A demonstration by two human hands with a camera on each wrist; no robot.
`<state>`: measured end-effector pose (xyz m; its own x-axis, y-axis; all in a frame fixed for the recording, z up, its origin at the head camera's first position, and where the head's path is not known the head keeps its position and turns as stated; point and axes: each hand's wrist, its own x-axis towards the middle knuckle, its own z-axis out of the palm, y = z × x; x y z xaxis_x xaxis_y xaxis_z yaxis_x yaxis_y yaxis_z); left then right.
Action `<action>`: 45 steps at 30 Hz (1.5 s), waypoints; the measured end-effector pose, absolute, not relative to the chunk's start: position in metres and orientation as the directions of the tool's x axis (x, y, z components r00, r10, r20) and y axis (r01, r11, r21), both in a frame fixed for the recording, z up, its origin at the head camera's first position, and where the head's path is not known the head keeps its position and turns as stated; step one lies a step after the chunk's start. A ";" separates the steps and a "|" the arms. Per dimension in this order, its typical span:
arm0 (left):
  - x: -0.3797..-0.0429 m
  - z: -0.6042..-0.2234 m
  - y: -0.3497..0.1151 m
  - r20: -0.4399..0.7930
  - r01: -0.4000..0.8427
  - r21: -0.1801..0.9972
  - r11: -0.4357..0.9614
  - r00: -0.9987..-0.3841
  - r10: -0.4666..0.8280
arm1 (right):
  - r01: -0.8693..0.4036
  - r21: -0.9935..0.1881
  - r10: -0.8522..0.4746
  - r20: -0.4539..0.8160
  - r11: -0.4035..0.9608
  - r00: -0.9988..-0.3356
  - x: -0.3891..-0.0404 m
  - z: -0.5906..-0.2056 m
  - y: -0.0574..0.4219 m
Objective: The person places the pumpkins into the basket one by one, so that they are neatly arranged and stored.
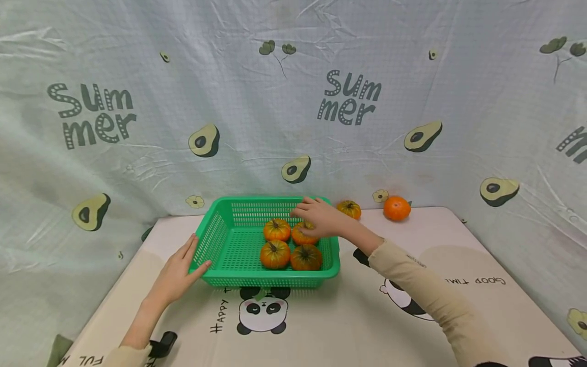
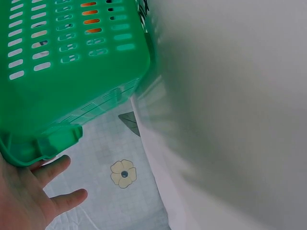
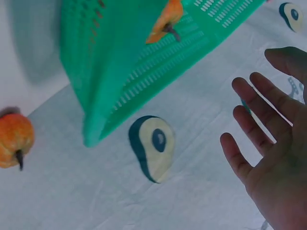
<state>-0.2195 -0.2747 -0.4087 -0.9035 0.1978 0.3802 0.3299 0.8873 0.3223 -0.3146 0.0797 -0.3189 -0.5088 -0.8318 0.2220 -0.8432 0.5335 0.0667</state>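
A green plastic basket [image 1: 270, 275] with slotted walls stands on the table. Several small orange pumpkins [image 1: 275, 256] lie in its right half. At the basket's left wall, my left hand [image 1: 176, 275] rests against the rim near the front corner, fingers extended; the left wrist view shows fingers [image 2: 52, 171] beside the rim. Over the back right of the basket hovers my right hand [image 1: 323, 218], partly covering the rear right pumpkin [image 1: 303, 235]. Its fingers are loosely spread in the right wrist view, with nothing in the palm [image 3: 283, 177].
Outside the basket, another small pumpkin [image 1: 349, 209] sits behind its right corner. Farther right is a round orange fruit [image 1: 397, 208] with a leaf. A printed cloth [image 1: 247, 127] hangs along the table's back edge.
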 end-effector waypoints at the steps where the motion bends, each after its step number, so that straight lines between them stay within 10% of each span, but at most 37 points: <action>1: -0.219 -0.409 -0.275 0.380 0.329 0.321 0.888 -0.904 0.198 | -0.843 0.069 -0.830 0.233 0.534 -0.507 -0.316 -0.321 0.083; 22: -0.220 -0.409 -0.275 0.381 0.324 0.317 0.891 -0.904 0.194 | -0.677 -0.125 -0.532 0.521 0.726 -0.667 -0.358 -0.382 0.154; 45: -0.219 -0.411 -0.274 0.379 0.319 0.331 0.888 -0.907 0.185 | -0.324 -0.300 -0.175 0.433 0.897 -0.885 -0.388 -0.436 0.190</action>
